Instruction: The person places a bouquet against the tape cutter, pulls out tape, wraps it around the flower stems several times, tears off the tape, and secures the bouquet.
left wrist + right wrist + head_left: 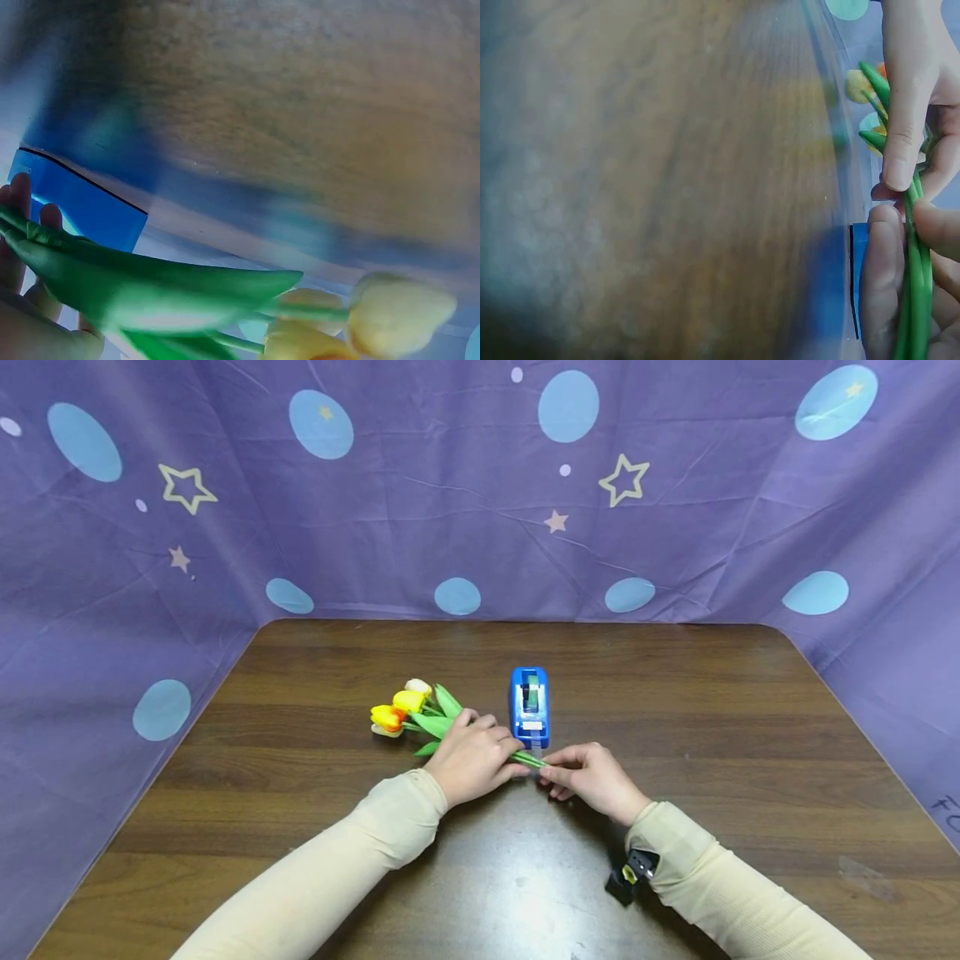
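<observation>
A bunch of tulips [409,702], with yellow, orange and white heads and green leaves, lies slanted in front of the person, heads to the left. My left hand [476,756] grips the green stems just below the leaves. At the lower ends of the stems [529,760], my right hand [592,777] pinches them between thumb and fingers. Right behind the stems stands a blue tape dispenser [530,706], and a strip of clear tape [536,748] runs from its front down to the stems. The right wrist view shows both hands close together along the stems [917,292].
The brown wooden table [712,710] carries everything. A purple curtain [480,485] with stars and blue dots hangs behind and at both sides. On the right wrist a black camera [633,875] is strapped. A clear scrap [865,877] lies at the table's right.
</observation>
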The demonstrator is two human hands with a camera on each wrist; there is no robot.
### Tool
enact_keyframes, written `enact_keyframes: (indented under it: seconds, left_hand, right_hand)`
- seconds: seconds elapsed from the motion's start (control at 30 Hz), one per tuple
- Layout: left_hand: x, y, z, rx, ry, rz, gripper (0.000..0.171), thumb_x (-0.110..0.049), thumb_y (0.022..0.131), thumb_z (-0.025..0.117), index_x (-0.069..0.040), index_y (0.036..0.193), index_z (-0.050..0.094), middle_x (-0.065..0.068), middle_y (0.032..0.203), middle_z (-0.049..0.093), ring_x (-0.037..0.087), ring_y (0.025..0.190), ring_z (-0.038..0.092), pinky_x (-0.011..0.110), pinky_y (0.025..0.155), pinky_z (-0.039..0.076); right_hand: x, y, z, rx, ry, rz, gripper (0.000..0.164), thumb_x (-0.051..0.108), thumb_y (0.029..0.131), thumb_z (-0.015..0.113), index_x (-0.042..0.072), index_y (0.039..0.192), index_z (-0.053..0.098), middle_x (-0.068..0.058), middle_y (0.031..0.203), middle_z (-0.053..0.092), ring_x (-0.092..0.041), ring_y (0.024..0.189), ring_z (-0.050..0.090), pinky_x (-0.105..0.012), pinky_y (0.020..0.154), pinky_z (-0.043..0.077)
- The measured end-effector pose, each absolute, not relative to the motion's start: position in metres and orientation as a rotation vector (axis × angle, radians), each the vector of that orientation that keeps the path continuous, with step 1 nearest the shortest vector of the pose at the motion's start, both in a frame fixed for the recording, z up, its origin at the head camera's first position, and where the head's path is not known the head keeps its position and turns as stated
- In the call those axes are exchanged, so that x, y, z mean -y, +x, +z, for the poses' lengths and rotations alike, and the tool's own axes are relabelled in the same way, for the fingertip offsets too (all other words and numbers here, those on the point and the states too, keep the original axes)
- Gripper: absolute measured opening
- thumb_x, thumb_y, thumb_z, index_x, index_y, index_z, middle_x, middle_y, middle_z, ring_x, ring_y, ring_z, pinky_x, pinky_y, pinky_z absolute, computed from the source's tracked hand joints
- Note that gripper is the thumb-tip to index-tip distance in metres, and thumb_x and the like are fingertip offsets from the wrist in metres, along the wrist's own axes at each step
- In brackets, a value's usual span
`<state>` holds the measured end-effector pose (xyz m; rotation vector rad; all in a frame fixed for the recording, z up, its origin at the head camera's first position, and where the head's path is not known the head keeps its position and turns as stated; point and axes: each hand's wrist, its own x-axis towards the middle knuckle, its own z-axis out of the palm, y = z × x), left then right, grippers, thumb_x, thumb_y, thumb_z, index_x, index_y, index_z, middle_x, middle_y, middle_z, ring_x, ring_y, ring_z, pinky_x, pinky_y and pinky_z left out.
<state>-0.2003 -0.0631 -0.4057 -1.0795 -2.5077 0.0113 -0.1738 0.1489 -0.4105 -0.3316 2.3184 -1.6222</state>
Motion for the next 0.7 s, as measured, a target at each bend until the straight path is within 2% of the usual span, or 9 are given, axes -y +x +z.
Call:
enact_keyframes:
  seconds: [0.27, 0.7]
  left_hand:
    - [0.0633, -0.1995, -0.4038, 2.518, -1.102, 0.020, 0.028, -0.047, 0.091, 0.067, -0.024, 0.103, 0.076, -0.011, 0.094, 0.073, 0.013, 0.089, 0.060, 0.036, 0.086, 0.041]
    - [0.0641, -0.1994, -0.4032, 2.496, -1.119, 0.036, 0.024, -0.043, 0.091, 0.068, -0.025, 0.105, 0.076, -0.011, 0.094, 0.073, 0.013, 0.092, 0.060, 0.036, 0.088, 0.041]
  right_hand:
    - [-0.1475, -0.1730, -0.4089, -2.352, -0.299, -1.599, 0.022, 0.003, 0.092, 0.066, -0.015, 0.105, 0.067, -0.024, 0.087, 0.072, -0.016, 0.066, 0.068, -0.034, 0.063, 0.059]
    - [-0.1474, -0.1735, -0.4089, -2.377, -0.264, -1.604, 0.021, 0.004, 0.090, 0.068, -0.012, 0.103, 0.068, -0.019, 0.084, 0.073, -0.014, 0.064, 0.067, -0.033, 0.062, 0.059]
